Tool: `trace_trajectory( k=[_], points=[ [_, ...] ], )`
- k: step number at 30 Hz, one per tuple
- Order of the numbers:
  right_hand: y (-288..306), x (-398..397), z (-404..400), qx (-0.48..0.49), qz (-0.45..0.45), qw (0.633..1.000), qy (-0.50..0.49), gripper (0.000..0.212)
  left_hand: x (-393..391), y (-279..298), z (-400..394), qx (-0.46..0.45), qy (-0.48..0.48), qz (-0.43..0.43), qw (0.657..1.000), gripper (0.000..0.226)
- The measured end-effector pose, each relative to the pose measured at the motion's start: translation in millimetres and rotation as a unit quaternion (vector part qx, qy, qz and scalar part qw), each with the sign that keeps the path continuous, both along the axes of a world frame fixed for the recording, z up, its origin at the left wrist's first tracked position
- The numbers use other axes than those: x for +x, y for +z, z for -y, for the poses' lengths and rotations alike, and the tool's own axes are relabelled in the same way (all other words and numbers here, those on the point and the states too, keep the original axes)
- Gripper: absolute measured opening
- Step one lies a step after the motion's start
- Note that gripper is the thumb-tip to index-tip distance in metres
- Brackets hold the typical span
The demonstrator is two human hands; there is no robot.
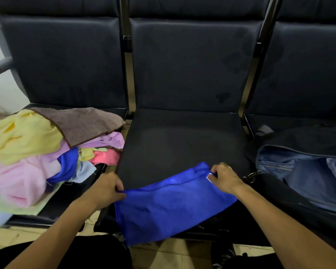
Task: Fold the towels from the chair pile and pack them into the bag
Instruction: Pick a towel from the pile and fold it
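I have a blue towel (173, 202) spread on the middle seat (182, 140) of a row of dark chairs, lying over the seat's front edge so that its lower part hangs past it toward the tiled floor (175, 253). My left hand (108, 188) pinches the towel's upper left corner, fingers curled around the cloth near the seat's front left corner. My right hand (224, 178) grips the upper right corner, thumb and fingers closed on the fabric beside a small white tag (209, 176). The top edge of the towel shows a doubled layer, running on a slant between my two hands.

On the left seat sits the pile of towels (37, 158): a brown one on top at the back, yellow, pink, lilac, coral and another blue one bunched beneath and in front. On the right seat lies the dark bag (299, 171), unzipped, its pale blue lining exposed, just beside my right forearm.
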State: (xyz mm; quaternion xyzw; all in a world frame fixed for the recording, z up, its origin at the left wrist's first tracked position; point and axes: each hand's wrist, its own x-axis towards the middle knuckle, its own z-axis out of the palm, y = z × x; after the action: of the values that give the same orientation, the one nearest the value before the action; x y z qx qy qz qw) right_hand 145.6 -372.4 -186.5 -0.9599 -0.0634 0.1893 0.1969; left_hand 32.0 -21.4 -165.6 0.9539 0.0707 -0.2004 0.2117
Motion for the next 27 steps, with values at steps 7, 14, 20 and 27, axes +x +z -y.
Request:
trace_trajectory(
  k=[7, 14, 20, 27],
  points=[
    [-3, 6, -26, 0.042, -0.06, 0.997, -0.021, 0.012, 3, -15, 7, 0.05, -0.007, -0.023, 0.998, 0.029],
    [18, 9, -18, 0.146, -0.055, 0.983, -0.095, 0.009, 5, -1, -5, 0.005, 0.008, 0.002, 1.0, 0.027],
    [53, -6, -7, 0.365, -0.023, 0.919, -0.147, 0.02, 1, 19, 0, -0.073, 0.054, 0.062, 0.994, 0.022],
    [106, -34, 16, 0.541, -0.169, 0.813, -0.134, 0.036, 1, 51, 9, -0.124, 0.117, 0.261, 0.95, 0.03]
  ],
)
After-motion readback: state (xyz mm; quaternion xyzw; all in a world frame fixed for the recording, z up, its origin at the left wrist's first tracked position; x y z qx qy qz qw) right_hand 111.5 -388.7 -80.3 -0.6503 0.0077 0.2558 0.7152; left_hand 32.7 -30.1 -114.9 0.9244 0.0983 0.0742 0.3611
